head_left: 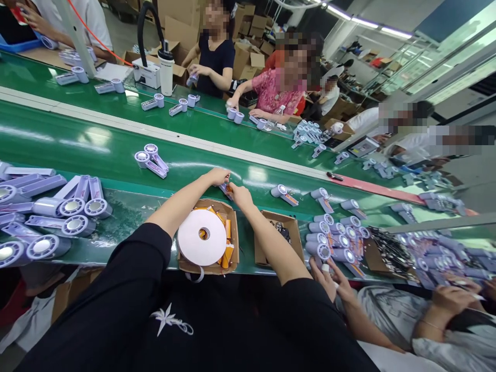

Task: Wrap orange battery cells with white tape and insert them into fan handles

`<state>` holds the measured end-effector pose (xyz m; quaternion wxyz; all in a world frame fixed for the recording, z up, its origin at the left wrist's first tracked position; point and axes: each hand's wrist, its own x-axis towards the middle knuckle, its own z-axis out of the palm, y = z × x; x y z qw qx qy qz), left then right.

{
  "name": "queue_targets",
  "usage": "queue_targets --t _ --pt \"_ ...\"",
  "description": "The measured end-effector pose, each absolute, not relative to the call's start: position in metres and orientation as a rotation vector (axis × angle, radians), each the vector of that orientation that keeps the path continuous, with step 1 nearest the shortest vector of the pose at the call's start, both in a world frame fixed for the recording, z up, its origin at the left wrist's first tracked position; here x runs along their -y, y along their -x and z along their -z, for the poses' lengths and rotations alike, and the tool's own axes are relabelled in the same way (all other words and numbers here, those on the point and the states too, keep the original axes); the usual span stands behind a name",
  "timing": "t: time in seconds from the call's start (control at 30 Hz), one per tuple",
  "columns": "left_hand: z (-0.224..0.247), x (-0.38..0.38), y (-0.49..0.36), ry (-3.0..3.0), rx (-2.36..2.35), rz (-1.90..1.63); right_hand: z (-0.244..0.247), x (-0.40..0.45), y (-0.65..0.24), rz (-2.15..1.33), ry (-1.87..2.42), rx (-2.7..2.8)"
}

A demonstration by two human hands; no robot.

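Out over the green belt, my left hand (217, 176) and my right hand (241, 197) meet with fingers closed at a small lilac fan handle (225, 191). An orange battery (230, 190) shows at the handle, by my right fingertips. My fingers hide most of the fan, and its head cannot be made out. Below my hands, a cardboard box (234, 232) holds orange batteries and a white tape roll (194, 237) lying on top. Under my right forearm stands another cardboard box (296, 235) with small dark parts.
Lilac handheld fans (77, 206) lie piled at the left, with more fans (333, 237) at the right. Two fans (152, 159) rest on the belt (93, 134). At the right, a co-worker's hands (329, 279) work close to my right arm. Other people sit across the line.
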<state>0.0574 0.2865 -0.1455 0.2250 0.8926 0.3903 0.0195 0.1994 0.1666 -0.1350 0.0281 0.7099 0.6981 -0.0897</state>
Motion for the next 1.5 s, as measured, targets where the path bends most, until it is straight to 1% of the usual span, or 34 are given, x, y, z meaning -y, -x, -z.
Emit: queue_targets --t 0.23,0.43,0.53,0.63,0.87,1.03,1.27,1.4,1.5 --pt "0.145 -0.289 -0.066 -2.392 -1.110 -0.068 0.141 -0.190 -0.208 0.409 -2.250 -2.314" --pt "0.142 -0.291 -0.072 -2.378 -1.100 -0.061 0.160 -0.191 -0.228 0.601 -2.588 -2.459" --pt "0.143 -0.289 -0.077 -2.376 -1.083 -0.059 0.166 -0.193 -0.237 0.711 -2.667 -2.490" --pt "0.143 -0.286 -0.080 -2.373 -1.071 -0.068 0.163 -0.192 -0.249 0.719 -2.610 -2.542" --pt "0.142 -0.281 -0.089 -2.382 -1.074 -0.098 0.148 -0.182 -0.257 0.506 -2.172 -2.604" --pt "0.142 -0.277 -0.094 -2.383 -1.083 -0.128 0.141 -0.178 -0.245 0.359 -2.060 -2.447" --pt "0.140 -0.269 -0.100 -2.408 -1.128 -0.135 0.133 -0.171 -0.229 0.326 -2.054 -2.242" --pt "0.119 -0.262 -0.106 -2.456 -1.146 -0.140 0.105 -0.175 -0.233 0.406 -2.047 -2.272" --pt "0.093 -0.237 -0.084 -2.495 -1.165 -0.189 0.072 -0.152 -0.247 0.418 -2.106 -2.338"
